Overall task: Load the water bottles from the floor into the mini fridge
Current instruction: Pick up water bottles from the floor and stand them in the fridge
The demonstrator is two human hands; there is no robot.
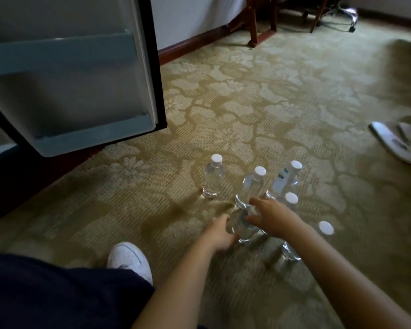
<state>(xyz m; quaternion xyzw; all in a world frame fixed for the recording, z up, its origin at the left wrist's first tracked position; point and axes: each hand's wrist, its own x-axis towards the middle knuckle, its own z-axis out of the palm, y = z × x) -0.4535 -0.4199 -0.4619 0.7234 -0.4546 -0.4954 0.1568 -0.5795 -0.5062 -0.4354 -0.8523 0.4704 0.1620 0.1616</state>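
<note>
Several clear water bottles with white caps stand on the patterned carpet. The nearest-left bottle point(242, 227) is gripped low on its side by my left hand point(220, 232), while my right hand point(274, 218) covers its top with fingers curled over it. Other bottles stand around: one alone at the left point(212, 180), one behind my hands point(249, 187), a labelled one point(282, 180), one half hidden by my right hand point(291, 199), and one by my right forearm point(294, 251). The mini fridge's open door point(71, 91) with its shelves hangs at the upper left.
My white shoe point(131, 258) and dark trouser leg are at the lower left. White slippers point(399, 144) lie on the carpet at the right. Wooden chair legs point(253, 22) and an office chair base point(342, 13) stand at the back by the wall.
</note>
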